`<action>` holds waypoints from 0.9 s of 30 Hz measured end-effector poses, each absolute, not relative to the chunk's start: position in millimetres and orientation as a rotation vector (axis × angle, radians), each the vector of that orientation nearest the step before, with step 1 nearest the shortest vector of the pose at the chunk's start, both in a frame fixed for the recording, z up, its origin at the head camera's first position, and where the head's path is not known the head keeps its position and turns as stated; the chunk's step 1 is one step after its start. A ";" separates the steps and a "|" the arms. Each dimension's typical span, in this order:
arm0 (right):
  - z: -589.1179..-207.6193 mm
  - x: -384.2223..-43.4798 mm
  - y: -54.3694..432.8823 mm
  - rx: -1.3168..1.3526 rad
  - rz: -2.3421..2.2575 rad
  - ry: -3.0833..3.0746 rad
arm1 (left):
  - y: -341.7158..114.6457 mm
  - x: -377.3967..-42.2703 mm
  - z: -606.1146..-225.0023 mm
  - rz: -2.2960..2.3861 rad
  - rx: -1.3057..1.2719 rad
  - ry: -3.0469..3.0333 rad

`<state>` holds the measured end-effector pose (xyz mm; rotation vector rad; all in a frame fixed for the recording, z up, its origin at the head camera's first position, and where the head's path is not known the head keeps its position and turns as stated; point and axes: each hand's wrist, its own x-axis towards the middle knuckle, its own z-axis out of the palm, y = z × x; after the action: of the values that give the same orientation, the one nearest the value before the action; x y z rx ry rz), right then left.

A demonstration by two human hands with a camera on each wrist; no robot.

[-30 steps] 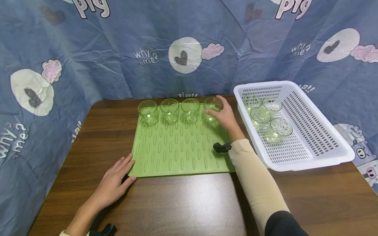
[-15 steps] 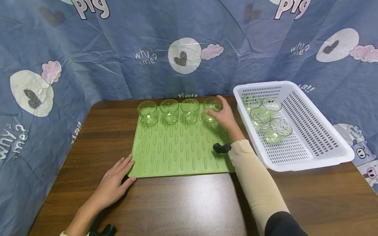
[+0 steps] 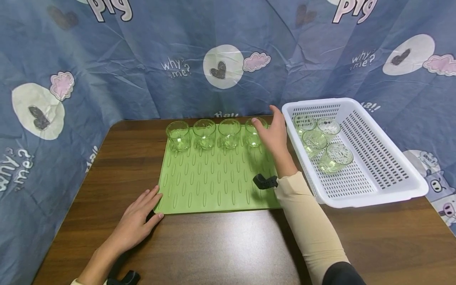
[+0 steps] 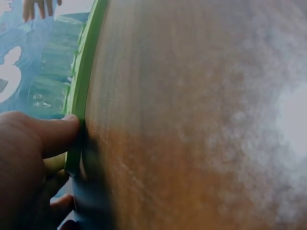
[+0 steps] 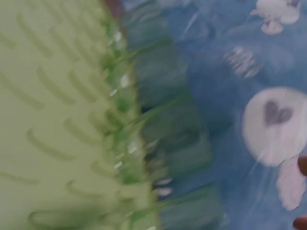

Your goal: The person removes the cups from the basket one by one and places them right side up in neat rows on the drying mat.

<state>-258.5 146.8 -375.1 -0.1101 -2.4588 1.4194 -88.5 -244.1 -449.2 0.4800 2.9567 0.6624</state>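
Several clear green-tinted glasses stand upright in a row along the far edge of a green ridged mat (image 3: 217, 178). My right hand (image 3: 276, 136) is just above and to the right of the rightmost glass (image 3: 251, 138), thumb and fingers spread, holding nothing; the thumb overlaps that glass's rim in the head view. The row, including one glass (image 5: 177, 124), appears sideways in the right wrist view. My left hand (image 3: 133, 225) rests at the mat's near left corner with fingers extended. Its thumb (image 4: 55, 134) touches the mat's edge in the left wrist view.
A white perforated plastic basket (image 3: 370, 201) stands right of the mat, with several similar glasses (image 3: 336, 158) grouped in its left part. The brown wooden table (image 3: 228, 245) backs onto a blue printed cloth (image 3: 142, 59).
My right hand was round the rightmost glass; it has let go and moved up and slightly right. The glass stays in the row. The left hand has not moved.
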 end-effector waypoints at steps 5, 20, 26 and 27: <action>-351.9 -241.3 142.0 -0.047 1.340 -2.437 | -243.3 -88.3 -449.1 0.658 0.478 2.958; -310.2 -180.6 177.1 0.238 1.240 -2.525 | -242.6 -89.2 -449.1 0.665 0.475 2.953; -314.3 -159.7 218.3 0.239 1.315 -2.544 | -242.9 -89.5 -449.5 0.656 0.473 2.954; -315.9 -157.3 227.0 0.218 1.325 -2.549 | -243.0 -89.4 -449.7 0.655 0.472 2.954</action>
<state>-157.3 227.0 -315.9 0.2179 -2.5489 1.3246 -89.4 -243.0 -449.7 0.4716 2.9537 0.6549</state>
